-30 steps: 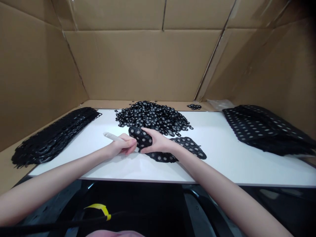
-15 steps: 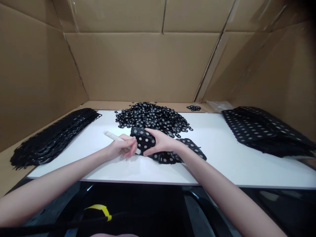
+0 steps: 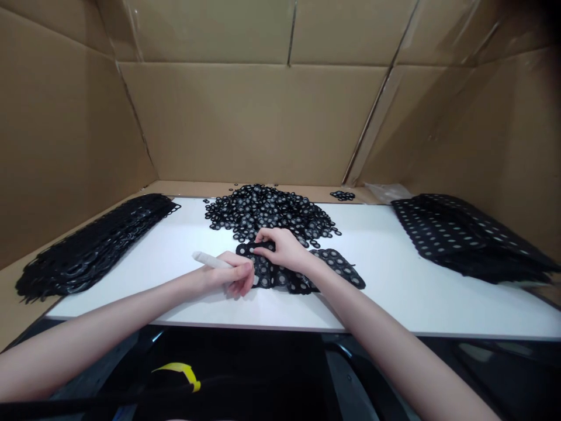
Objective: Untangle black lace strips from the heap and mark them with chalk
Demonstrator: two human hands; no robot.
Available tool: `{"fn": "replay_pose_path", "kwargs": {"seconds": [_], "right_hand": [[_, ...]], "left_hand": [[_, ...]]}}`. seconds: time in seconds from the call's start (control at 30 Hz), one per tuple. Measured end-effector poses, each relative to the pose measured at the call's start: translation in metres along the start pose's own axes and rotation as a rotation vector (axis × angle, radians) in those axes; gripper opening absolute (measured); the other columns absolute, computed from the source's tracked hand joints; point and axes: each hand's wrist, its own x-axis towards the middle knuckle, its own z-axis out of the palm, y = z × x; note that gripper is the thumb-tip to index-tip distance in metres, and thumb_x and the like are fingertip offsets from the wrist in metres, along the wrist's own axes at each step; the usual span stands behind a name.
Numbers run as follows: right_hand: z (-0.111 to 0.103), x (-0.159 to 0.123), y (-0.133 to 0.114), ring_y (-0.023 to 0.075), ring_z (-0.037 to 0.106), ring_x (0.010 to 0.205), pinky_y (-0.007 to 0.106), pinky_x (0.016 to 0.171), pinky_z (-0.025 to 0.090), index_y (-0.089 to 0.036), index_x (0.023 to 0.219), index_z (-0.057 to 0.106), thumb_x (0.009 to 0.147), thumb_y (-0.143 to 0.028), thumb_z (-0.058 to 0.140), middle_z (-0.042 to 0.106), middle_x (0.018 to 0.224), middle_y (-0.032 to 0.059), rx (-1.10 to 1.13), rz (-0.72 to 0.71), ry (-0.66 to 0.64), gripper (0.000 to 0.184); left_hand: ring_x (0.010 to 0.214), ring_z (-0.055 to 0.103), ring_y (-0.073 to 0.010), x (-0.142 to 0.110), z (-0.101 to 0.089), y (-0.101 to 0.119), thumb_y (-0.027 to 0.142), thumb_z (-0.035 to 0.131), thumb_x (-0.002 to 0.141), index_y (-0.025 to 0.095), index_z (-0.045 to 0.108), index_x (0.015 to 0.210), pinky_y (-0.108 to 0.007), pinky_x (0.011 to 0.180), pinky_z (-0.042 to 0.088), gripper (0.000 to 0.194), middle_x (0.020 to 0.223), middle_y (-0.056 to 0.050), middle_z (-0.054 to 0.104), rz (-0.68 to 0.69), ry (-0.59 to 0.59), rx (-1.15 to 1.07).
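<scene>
My left hand (image 3: 232, 275) is closed round a white pen-like tool (image 3: 209, 259), whose back end points up to the left. The tool's tip is hidden by my fingers. Right beside it lies a black sheet with rows of round pale spots or holes (image 3: 263, 273), rumpled on the white board. My right hand (image 3: 284, 248) comes over this sheet, thumb and fingers pinching its far left edge. Just behind the sheet is a heap of small black rings (image 3: 272, 207).
A long stack of black strips with looped edges (image 3: 96, 245) lies on the left. More black dotted sheets (image 3: 464, 234) are piled on the right. A small cluster of rings (image 3: 342, 195) and clear plastic (image 3: 388, 192) lie at the back, before cardboard walls (image 3: 254, 123).
My right hand has moved from gripping the sheet's raised left part to its far edge. That part now lies flatter. My left hand, with the white tool, has shifted slightly right and nearer.
</scene>
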Motion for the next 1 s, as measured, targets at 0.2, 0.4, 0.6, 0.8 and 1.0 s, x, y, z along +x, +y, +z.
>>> {"fn": "replay_pose_path", "kwargs": {"seconds": [0.2,0.4,0.6,0.8,1.0], "right_hand": [[0.006,-0.003,0.005,0.0189,0.056,0.085,0.031,0.076,0.036,-0.02,0.086,0.058,0.079,-0.025,0.064,0.065,0.088,0.0027,-0.11,-0.004,-0.042,0.011],[0.006,-0.002,0.005,0.0179,0.054,0.086,0.029,0.074,0.034,-0.019,0.084,0.057,0.077,-0.021,0.065,0.061,0.089,0.0031,-0.064,-0.013,-0.039,0.011],[0.011,0.0,0.006,0.0155,0.052,0.081,0.028,0.073,0.036,-0.019,0.08,0.058,0.082,-0.022,0.059,0.061,0.085,0.0021,0.001,-0.035,-0.01,0.005],[0.013,0.001,0.007,0.0156,0.053,0.081,0.028,0.073,0.036,-0.018,0.08,0.058,0.081,-0.021,0.06,0.062,0.086,0.0026,-0.012,-0.056,-0.011,0.004],[0.012,0.001,0.006,0.0163,0.052,0.083,0.029,0.073,0.034,-0.018,0.082,0.058,0.082,-0.022,0.059,0.062,0.087,0.0028,-0.047,-0.059,-0.027,0.004]], "left_hand": [[0.041,0.038,-0.0097,-0.002,-0.016,0.0,0.04,0.048,0.087,0.013,0.048,0.045,-0.025,0.044,0.025,0.05,0.038,-0.001,0.041,0.11,0.242,-0.2],[0.049,0.039,-0.0098,0.004,-0.026,-0.003,0.047,0.045,0.088,0.012,0.054,0.054,-0.025,0.049,0.027,0.05,0.053,-0.003,0.052,0.13,0.343,0.065],[0.055,0.04,-0.0112,0.008,-0.027,-0.004,0.053,0.04,0.089,0.013,0.054,0.06,-0.025,0.054,0.031,0.052,0.059,-0.003,0.053,0.12,0.276,0.27],[0.054,0.038,-0.0113,0.009,-0.029,-0.007,0.053,0.041,0.089,0.013,0.053,0.057,-0.026,0.054,0.029,0.052,0.057,-0.003,0.051,0.124,0.274,0.207],[0.053,0.039,-0.0109,0.01,-0.03,-0.01,0.052,0.042,0.089,0.012,0.053,0.057,-0.026,0.053,0.028,0.052,0.057,-0.003,0.051,0.139,0.281,0.171]]}}
